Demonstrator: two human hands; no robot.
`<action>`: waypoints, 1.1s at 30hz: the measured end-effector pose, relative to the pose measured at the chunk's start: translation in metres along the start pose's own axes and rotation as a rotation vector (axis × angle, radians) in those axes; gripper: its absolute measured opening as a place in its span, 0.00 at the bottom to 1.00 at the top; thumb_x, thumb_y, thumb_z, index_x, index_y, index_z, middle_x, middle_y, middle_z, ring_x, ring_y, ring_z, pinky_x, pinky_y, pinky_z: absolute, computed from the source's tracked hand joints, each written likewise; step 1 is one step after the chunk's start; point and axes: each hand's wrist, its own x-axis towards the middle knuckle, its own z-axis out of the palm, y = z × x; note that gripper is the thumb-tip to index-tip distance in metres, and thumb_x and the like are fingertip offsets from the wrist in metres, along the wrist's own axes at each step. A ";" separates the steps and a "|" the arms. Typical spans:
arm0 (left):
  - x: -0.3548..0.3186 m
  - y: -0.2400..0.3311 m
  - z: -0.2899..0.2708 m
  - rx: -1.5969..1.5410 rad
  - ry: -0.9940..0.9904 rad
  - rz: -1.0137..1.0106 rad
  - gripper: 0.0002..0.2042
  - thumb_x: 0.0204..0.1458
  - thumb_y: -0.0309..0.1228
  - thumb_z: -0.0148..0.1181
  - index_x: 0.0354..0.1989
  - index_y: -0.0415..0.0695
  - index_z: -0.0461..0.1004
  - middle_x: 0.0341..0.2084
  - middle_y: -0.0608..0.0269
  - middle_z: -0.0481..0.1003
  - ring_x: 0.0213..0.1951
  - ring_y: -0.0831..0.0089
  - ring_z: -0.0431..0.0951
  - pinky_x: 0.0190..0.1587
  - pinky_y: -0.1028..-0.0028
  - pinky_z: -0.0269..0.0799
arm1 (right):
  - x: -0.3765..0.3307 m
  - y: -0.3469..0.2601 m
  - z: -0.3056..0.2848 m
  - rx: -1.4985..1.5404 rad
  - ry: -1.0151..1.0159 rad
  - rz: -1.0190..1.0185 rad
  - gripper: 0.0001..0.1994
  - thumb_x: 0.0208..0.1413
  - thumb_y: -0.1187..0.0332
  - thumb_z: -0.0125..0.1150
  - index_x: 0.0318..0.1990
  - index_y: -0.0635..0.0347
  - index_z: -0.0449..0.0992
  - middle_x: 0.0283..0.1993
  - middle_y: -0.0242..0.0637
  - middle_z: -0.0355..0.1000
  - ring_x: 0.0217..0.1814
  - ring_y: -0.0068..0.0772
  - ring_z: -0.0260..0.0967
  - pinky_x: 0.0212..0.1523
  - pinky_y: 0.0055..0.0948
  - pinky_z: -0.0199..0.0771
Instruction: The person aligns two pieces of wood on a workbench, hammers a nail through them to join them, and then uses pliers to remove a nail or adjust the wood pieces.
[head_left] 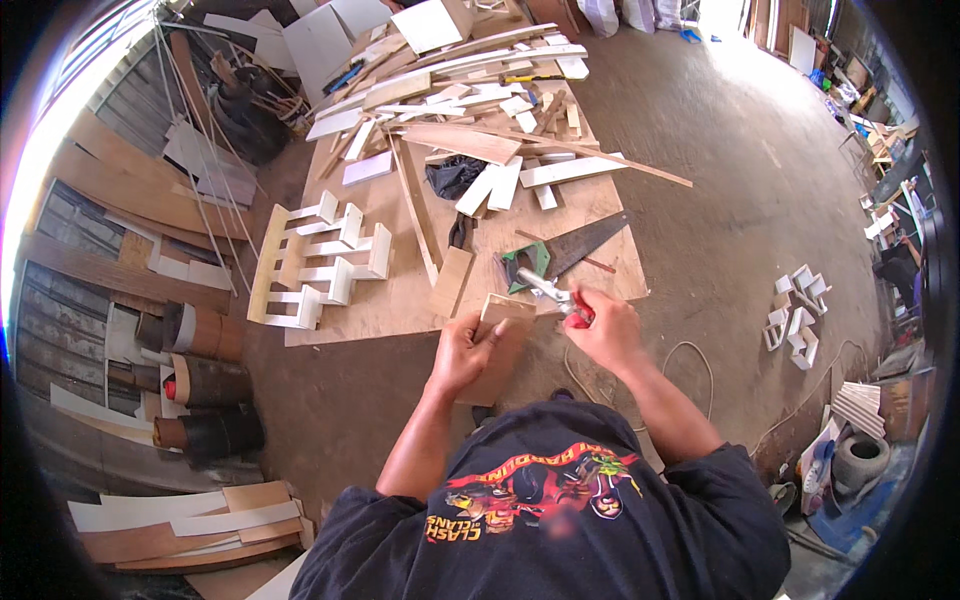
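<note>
My left hand (pixel 462 352) has its fingers (pixel 492 335) wrapped round the edge of a small plywood piece (pixel 497 345), held upright against my body so its top edge faces the tool. My right hand (pixel 607 330) is closed on the red handles of a pair of pliers (pixel 556 296), its metal nose angled down at the piece's upper corner. Just beyond, on the tabletop (pixel 400 300), a handsaw (pixel 570 248) lies within reach, with white shelf frames (pixel 315 262) to the left and offcuts piled farther back.
</note>
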 end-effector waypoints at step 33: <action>0.029 -0.058 -0.053 -0.442 -0.123 0.064 0.15 0.64 0.31 0.60 0.53 0.34 0.73 0.40 0.61 0.81 0.42 0.80 0.77 0.43 0.74 0.74 | -0.008 -0.045 0.058 -0.080 0.119 0.108 0.26 0.43 0.66 0.72 0.53 0.53 0.75 0.39 0.35 0.80 0.39 0.47 0.79 0.40 0.42 0.78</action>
